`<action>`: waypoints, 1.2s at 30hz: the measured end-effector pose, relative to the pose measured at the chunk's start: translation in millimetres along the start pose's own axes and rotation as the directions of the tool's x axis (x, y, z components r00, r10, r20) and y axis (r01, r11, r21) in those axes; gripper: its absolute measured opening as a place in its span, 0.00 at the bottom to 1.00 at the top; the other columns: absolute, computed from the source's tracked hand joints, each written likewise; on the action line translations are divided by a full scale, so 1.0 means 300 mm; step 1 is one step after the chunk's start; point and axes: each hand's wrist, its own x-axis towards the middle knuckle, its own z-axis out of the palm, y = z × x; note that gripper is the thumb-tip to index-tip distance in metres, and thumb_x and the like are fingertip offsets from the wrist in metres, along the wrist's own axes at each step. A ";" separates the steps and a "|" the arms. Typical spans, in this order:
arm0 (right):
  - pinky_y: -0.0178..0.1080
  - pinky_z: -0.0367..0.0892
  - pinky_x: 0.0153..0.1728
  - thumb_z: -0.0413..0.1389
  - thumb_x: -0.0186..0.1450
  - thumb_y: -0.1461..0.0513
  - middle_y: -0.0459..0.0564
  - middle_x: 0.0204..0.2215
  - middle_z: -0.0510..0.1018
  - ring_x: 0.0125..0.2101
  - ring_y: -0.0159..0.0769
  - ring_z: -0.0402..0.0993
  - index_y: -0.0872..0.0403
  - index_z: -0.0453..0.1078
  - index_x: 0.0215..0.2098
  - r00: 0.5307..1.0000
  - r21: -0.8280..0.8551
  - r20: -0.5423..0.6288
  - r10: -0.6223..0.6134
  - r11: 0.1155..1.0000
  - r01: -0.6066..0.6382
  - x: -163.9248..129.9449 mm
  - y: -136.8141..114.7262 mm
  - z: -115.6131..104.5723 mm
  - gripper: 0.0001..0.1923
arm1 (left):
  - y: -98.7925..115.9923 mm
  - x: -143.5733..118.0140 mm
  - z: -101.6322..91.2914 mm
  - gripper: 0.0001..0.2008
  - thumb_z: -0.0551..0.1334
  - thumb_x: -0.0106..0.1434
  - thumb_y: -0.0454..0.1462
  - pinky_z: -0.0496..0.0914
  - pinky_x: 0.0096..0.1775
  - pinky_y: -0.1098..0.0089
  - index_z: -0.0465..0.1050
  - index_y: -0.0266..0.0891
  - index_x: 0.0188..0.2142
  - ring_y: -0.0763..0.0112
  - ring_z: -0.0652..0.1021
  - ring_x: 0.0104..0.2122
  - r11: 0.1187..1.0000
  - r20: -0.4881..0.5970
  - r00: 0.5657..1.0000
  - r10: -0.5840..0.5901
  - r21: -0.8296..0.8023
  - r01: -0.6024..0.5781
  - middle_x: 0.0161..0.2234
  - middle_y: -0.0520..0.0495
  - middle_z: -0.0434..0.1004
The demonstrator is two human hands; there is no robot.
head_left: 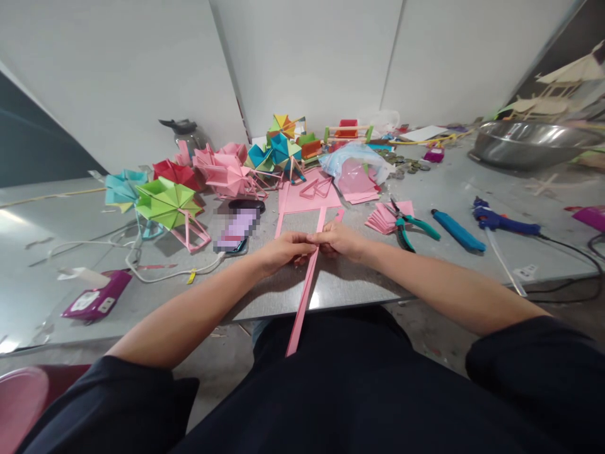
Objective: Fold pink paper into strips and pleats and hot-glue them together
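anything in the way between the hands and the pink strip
Nothing visible: the left hand and right hand both grip the strip directly. The pliers lie off to its right and the phone to its left, neither touching it.

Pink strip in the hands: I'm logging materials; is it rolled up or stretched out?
Stretched out: the pink strip runs straight from the fingers past the table edge.

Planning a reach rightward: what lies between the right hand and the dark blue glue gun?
In the head view, outward from the right hand to the dark blue glue gun: pink papers, teal-handled pliers, then a light blue tool.
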 end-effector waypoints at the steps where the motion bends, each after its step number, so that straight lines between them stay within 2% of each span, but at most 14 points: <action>1: 0.40 0.50 0.18 0.65 0.67 0.40 0.42 0.13 0.57 0.17 0.30 0.49 0.47 0.61 0.18 1.000 0.017 -0.007 0.002 1.000 -0.002 0.004 0.003 0.000 0.31 | -0.001 0.001 0.000 0.14 0.73 0.60 0.43 0.56 0.26 0.71 0.75 0.36 0.31 0.77 0.65 0.22 1.000 -0.005 1.000 0.000 -0.006 0.000 0.23 0.53 0.68; 5: 0.39 0.47 0.18 0.63 0.69 0.40 0.40 0.13 0.54 0.17 0.29 0.46 0.47 0.58 0.18 1.000 0.096 -0.017 -0.010 0.995 0.012 0.018 0.016 -0.004 0.33 | -0.001 0.001 0.007 0.15 0.74 0.58 0.43 0.57 0.26 0.72 0.72 0.38 0.28 0.77 0.65 0.22 0.998 -0.055 0.998 -0.023 -0.054 0.020 0.22 0.53 0.66; 9: 0.38 0.47 0.19 0.62 0.72 0.43 0.39 0.14 0.53 0.17 0.28 0.46 0.48 0.58 0.17 1.000 0.098 -0.014 0.005 0.995 -0.003 0.023 0.020 -0.006 0.32 | 0.012 -0.004 0.018 0.14 0.74 0.55 0.42 0.57 0.25 0.72 0.72 0.38 0.27 0.77 0.65 0.22 0.998 -0.080 0.996 -0.044 -0.057 0.039 0.22 0.53 0.65; 13: 0.39 0.48 0.20 0.56 0.72 0.35 0.40 0.15 0.52 0.17 0.29 0.47 0.48 0.55 0.17 0.999 0.144 -0.040 -0.002 0.990 0.007 0.016 0.009 -0.004 0.37 | 0.022 -0.009 0.025 0.14 0.72 0.55 0.40 0.56 0.25 0.72 0.69 0.38 0.23 0.77 0.63 0.22 0.993 -0.104 0.993 -0.062 -0.109 0.050 0.21 0.53 0.64; 16: 0.39 0.49 0.20 0.51 0.72 0.31 0.41 0.15 0.53 0.17 0.29 0.49 0.48 0.55 0.16 0.998 0.134 -0.055 -0.029 0.990 0.037 0.007 -0.002 -0.008 0.40 | 0.020 -0.006 0.024 0.14 0.70 0.55 0.36 0.54 0.24 0.73 0.66 0.39 0.22 0.77 0.61 0.21 0.980 -0.170 0.984 -0.062 -0.195 0.028 0.21 0.54 0.60; 20: 0.40 0.52 0.22 0.50 0.73 0.31 0.42 0.15 0.56 0.18 0.30 0.52 0.49 0.58 0.16 0.998 0.056 -0.029 -0.058 0.997 0.059 -0.006 -0.010 -0.009 0.40 | 0.015 0.004 0.014 0.13 0.70 0.56 0.35 0.54 0.23 0.73 0.66 0.40 0.24 0.77 0.60 0.20 0.948 -0.293 0.955 -0.045 -0.315 -0.052 0.21 0.55 0.59; 23: 0.40 0.54 0.22 0.53 0.73 0.34 0.44 0.17 0.61 0.19 0.31 0.56 0.50 0.64 0.21 0.998 0.044 0.003 -0.060 0.997 0.059 -0.013 -0.015 -0.005 0.35 | 0.013 0.011 -0.002 0.11 0.71 0.60 0.37 0.61 0.26 0.73 0.70 0.39 0.27 0.76 0.64 0.21 0.919 -0.314 0.949 -0.032 -0.383 -0.096 0.21 0.55 0.62; 26: 0.38 0.59 0.23 0.59 0.71 0.42 0.44 0.20 0.68 0.20 0.32 0.63 0.51 0.70 0.29 0.995 0.079 0.088 -0.055 0.996 0.048 -0.020 -0.020 -0.004 0.24 | 0.009 0.012 -0.016 0.11 0.73 0.64 0.39 0.65 0.28 0.72 0.74 0.39 0.30 0.76 0.64 0.21 0.898 -0.285 0.958 -0.010 -0.424 -0.117 0.20 0.57 0.62; 29: 0.36 0.63 0.24 0.66 0.66 0.49 0.43 0.22 0.73 0.21 0.32 0.68 0.51 0.71 0.36 0.992 0.087 0.117 -0.055 0.995 0.045 -0.023 -0.022 -0.008 0.15 | 0.002 0.009 -0.020 0.11 0.74 0.66 0.39 0.68 0.30 0.73 0.74 0.40 0.33 0.77 0.68 0.22 0.882 -0.302 0.953 0.014 -0.446 -0.154 0.24 0.56 0.67; 36: 0.34 0.65 0.23 0.69 0.61 0.53 0.39 0.22 0.76 0.20 0.30 0.69 0.51 0.71 0.45 0.987 0.021 0.049 -0.154 0.988 0.153 -0.028 -0.027 -0.022 0.19 | 0.003 0.004 -0.007 0.10 0.73 0.69 0.35 0.71 0.31 0.73 0.75 0.39 0.33 0.76 0.72 0.25 0.875 -0.330 0.943 0.043 -0.444 -0.195 0.27 0.53 0.71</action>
